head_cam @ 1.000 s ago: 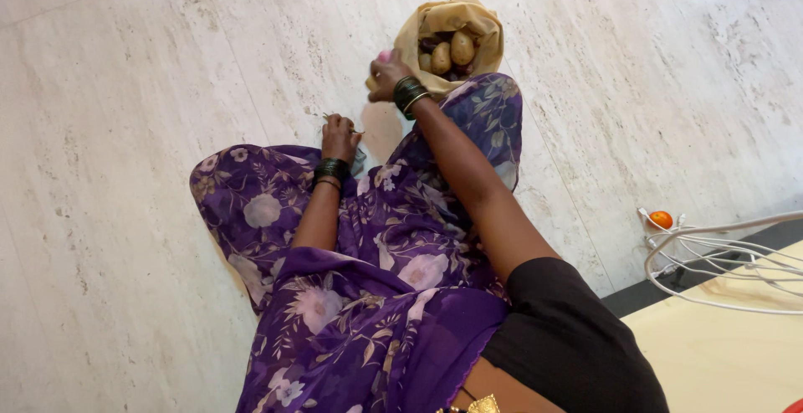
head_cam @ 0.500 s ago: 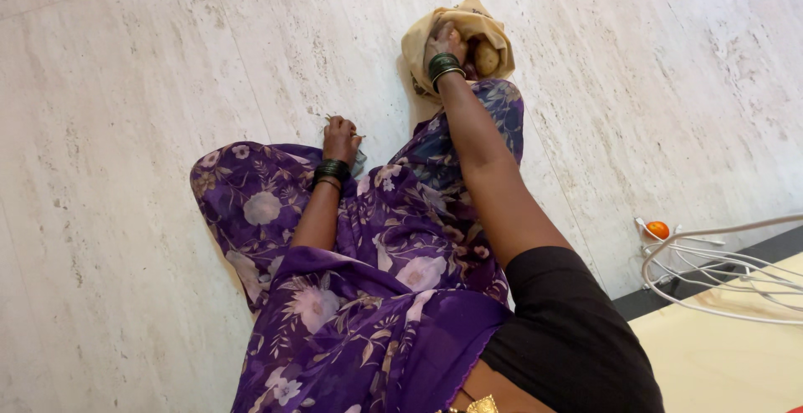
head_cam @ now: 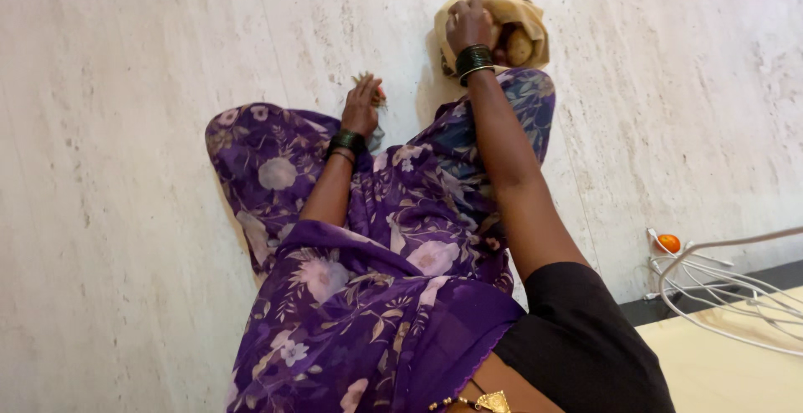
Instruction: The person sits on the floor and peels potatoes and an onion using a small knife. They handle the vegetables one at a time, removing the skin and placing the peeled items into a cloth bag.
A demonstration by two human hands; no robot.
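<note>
Person sits on floor (head_cam: 125, 170), draped cloth (head_cam: 376, 279) over lap and legs. Bag (head_cam: 525, 13) on floor ahead, just past right knee, potatoes (head_cam: 519, 45) in it. Right hand (head_cam: 468, 24) at bag's mouth, on its left side. Left hand (head_cam: 361, 107) on floor left of bag, apart from it. Cables (head_cam: 719, 283) far right, a small round thing (head_cam: 667, 243) just beside them.

Soft, even daylight is filling the scene, leaving the pale veined stone floor (head_cam: 125, 170) bright without glare. Faint shadows are falling just left of the tan cloth bag (head_cam: 523, 11). Slight motion blur is softening details, edges bending mildly.
</note>
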